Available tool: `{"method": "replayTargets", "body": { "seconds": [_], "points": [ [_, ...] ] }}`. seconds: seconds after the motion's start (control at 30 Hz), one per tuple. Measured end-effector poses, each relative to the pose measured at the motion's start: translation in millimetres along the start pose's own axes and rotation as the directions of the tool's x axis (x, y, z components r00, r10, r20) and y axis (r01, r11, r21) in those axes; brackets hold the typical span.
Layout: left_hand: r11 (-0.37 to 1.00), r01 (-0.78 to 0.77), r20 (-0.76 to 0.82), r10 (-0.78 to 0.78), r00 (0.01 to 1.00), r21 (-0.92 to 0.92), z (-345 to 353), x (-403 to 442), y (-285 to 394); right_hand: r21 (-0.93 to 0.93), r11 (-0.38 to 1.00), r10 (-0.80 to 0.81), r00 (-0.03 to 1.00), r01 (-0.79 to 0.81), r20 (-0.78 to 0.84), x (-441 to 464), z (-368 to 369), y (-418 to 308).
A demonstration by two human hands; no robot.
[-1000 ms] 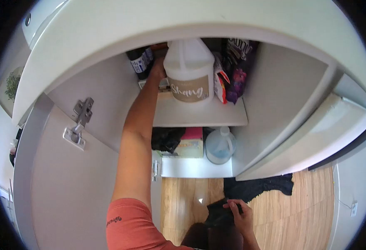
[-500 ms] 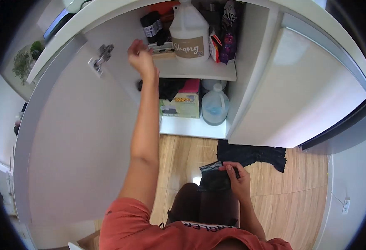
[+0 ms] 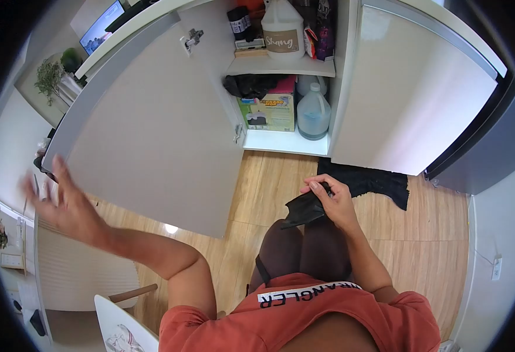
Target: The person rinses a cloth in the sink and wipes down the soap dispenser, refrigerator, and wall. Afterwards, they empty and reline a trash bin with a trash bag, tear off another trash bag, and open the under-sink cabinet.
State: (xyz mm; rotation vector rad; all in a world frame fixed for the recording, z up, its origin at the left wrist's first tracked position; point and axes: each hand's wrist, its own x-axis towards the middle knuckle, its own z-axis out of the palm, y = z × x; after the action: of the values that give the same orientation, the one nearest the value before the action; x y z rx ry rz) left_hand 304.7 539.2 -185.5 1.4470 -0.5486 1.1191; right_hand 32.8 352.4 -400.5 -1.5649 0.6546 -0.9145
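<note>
My left hand [image 3: 70,205] is out to the left with its fingers spread and a little blurred. It holds nothing and is near the outer edge of the open cabinet door [image 3: 158,123]. Above my lap, my right hand [image 3: 334,199] pinches a folded black plastic bag [image 3: 304,209], which hangs to the left of my fingers. In the open cabinet, the upper shelf [image 3: 287,67] carries a white jug [image 3: 283,35] with a brown label and a black roll [image 3: 240,23]. Below it are a mop box [image 3: 278,111] draped with black plastic [image 3: 248,85], and a clear jug [image 3: 314,114] of bluish liquid.
A closed cabinet door [image 3: 416,88] is to the right, beside a dark grey appliance [image 3: 480,146]. A black cloth [image 3: 369,180] lies on the wood floor. At lower left stands a white chair [image 3: 122,325]. A lit screen [image 3: 102,28] and a plant [image 3: 49,79] are at upper left.
My left hand has left the upper shelf and swung down and left to the door's outer edge. My right hand still holds the black bag. The view has shifted, and the cabinet sits higher.
</note>
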Motion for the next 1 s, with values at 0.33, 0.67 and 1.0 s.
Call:
{"method": "replayTargets", "body": {
  "seconds": [0.33, 0.67, 1.0],
  "points": [
    [0.824, -0.047, 0.158, 0.163, 0.974, -0.564, 63, -127, -12, -0.067, 0.997, 0.048, 0.996, -0.043, 0.07, -12, 41, 18],
    [0.145, 0.914, 0.585, -0.803, -0.115, 0.38, 402, -300, -115, -0.183, 0.98, 0.063, 0.994, -0.079, -0.092, -22, 18, 48],
    [0.42, 0.872, 0.591, -0.646, 0.483, -0.254, 389, -345, -150, -0.061, 0.998, -0.017, 0.964, 0.0, -0.265, 30, -40, 77]
  ]
}}
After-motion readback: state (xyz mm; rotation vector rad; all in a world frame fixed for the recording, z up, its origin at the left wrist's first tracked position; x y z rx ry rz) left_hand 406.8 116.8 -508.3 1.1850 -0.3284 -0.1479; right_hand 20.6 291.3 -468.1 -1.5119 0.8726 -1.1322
